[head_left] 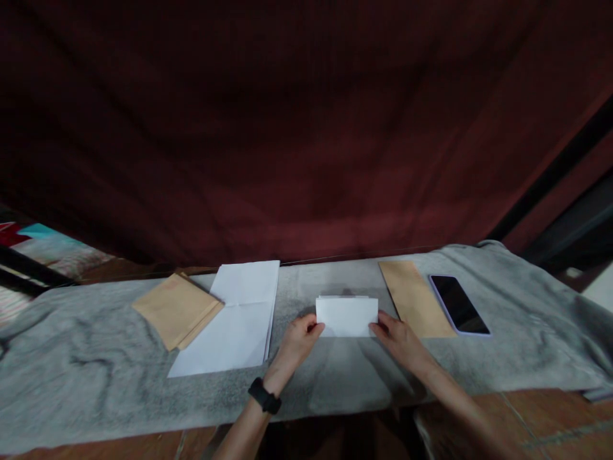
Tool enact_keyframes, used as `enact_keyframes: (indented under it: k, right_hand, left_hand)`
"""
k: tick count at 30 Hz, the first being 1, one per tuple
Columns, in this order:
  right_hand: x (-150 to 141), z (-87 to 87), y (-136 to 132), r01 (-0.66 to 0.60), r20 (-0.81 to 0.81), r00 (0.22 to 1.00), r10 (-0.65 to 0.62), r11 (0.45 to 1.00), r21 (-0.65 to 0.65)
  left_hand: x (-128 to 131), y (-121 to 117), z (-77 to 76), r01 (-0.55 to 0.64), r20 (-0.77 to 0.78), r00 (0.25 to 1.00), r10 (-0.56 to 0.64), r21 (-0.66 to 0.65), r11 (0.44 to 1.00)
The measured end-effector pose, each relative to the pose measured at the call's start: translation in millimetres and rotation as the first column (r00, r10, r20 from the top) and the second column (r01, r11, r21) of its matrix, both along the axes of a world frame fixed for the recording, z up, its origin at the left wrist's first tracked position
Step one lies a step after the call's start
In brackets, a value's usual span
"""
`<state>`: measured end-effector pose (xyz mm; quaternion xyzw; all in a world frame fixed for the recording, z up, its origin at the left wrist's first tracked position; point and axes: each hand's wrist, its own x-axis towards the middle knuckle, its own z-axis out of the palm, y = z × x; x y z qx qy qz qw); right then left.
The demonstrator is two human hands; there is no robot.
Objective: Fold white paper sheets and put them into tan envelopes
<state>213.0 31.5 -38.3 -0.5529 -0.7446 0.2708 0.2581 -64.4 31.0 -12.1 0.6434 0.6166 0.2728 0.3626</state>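
Observation:
A folded sheet of white paper (347, 317) is held level between both hands, just over the grey cloth. My left hand (302, 335), with a black watch on its wrist, pinches the left edge between thumb and fingers. At the opposite edge my right hand (393, 333) grips the sheet the same way. The upper edge shows more than one layer. To the left lies a stack of white paper (244, 326) with a crease across it. Brown envelopes (175, 306) overlap its left side. A single brown envelope (416, 300) rests to the right of my right hand.
A phone (460, 305) in a pale purple case lies beside the right envelope. The grey cloth (119, 383) covers a long narrow surface, with wrinkles at both ends. Behind it hangs a dark red curtain (306, 160). Tiled floor (541, 418) shows below the front edge.

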Motion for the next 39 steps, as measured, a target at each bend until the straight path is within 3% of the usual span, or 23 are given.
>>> enact_keyframes:
  k: [7,17,26,31,39]
  right_hand:
    - [-5.1,-8.0,-1.9,0.078,0.123,0.989,-0.085,0.995,0.062]
    - [-11.6,-27.8,-4.4,0.124,0.267,0.944,-0.192,0.959,0.253]
    - [-17.4,-22.0,-5.7,0.102,0.387,0.896,-0.217,0.950,0.296]
    - [-20.8,-16.4,-7.9,0.073,0.415,0.883,-0.221,0.936,0.345]
    - [-27.9,-9.4,-9.5,0.061,0.528,0.820,-0.221,0.951,0.303]
  left_hand:
    - [6.0,0.3,-4.6,-0.063,-0.127,0.990,0.064,0.014,0.998]
    - [16.1,-1.9,-3.9,-0.118,-0.254,0.961,0.110,-0.017,0.993]
    - [26.7,-8.2,8.7,-0.172,-0.394,0.907,0.148,-0.026,0.985]
    - [31.4,-11.3,9.3,-0.181,-0.458,0.876,0.155,-0.015,0.983]
    - [38.2,-15.0,8.2,-0.157,-0.586,0.796,0.154,0.047,0.987]
